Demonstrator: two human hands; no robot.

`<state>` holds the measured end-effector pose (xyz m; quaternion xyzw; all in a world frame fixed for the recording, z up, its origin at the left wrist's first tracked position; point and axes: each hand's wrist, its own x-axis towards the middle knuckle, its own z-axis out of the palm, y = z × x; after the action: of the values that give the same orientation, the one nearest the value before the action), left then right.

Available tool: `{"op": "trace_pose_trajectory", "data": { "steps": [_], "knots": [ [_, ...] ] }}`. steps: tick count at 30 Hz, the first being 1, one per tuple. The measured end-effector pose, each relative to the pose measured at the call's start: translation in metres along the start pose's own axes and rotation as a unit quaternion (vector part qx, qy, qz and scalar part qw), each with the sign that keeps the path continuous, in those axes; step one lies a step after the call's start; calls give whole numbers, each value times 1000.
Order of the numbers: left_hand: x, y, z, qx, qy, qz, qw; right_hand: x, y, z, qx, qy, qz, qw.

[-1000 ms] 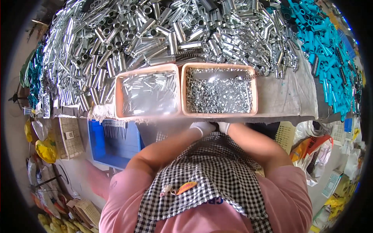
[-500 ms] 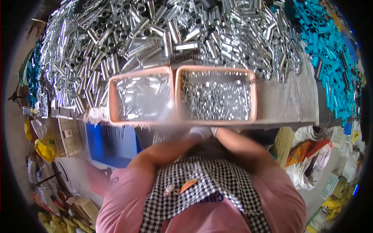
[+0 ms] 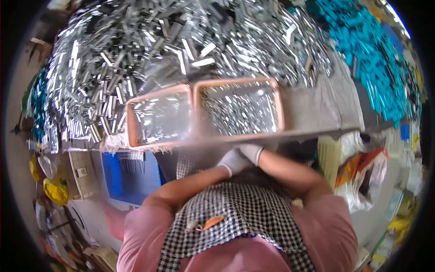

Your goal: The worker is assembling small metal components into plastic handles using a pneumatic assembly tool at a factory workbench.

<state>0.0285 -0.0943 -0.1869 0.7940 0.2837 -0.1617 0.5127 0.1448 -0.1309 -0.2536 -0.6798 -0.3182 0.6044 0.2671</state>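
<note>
My left hand (image 3: 233,162) and my right hand (image 3: 251,152) both wear pale gloves. They meet in front of my checked apron (image 3: 235,204), just below the table's front edge, with the right overlapping the far side of the left. Blur and the overlap hide the fingers, so whether anything is between them cannot be seen. Directly beyond the hands, two orange-rimmed trays sit side by side on the table. The right tray (image 3: 281,109) holds many small shiny metal pieces. Fewer, longer shiny pieces lie in the left tray (image 3: 131,122), under a hazy patch.
A large heap of shiny metal tubes (image 3: 113,59) covers the table's far side. Teal tubes (image 3: 367,54) are piled at the right, beside a bare strip of grey cloth (image 3: 317,106). Below the edge stand a blue bin (image 3: 131,186) and a cream crate (image 3: 328,156).
Both gloved hands, mostly hidden at the table's edge before, now show more fully, nearer my apron. The whole view has tilted slightly, and the trays appear farther left.
</note>
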Motion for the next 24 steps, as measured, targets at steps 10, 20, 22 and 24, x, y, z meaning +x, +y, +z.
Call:
{"op": "trace_pose_trajectory", "data": {
  "steps": [10, 20, 22, 24],
  "knots": [
    [-7, -36, -11, -878, -44, 84, 469, -227, -67, -76, -443, -106, -213, 864],
    [-35, 123, -2, -195, -112, 182, 957, -298, 85, -128, -29, -138, 4, 990],
    [-44, 130, -10, 43, 178, 438, 880, -306, 135, -134, 4, 3, -27, 1000],
    [-53, 143, -33, 149, 299, 484, 809, -292, 178, -133, -32, 128, 52, 990]
  ]
}}
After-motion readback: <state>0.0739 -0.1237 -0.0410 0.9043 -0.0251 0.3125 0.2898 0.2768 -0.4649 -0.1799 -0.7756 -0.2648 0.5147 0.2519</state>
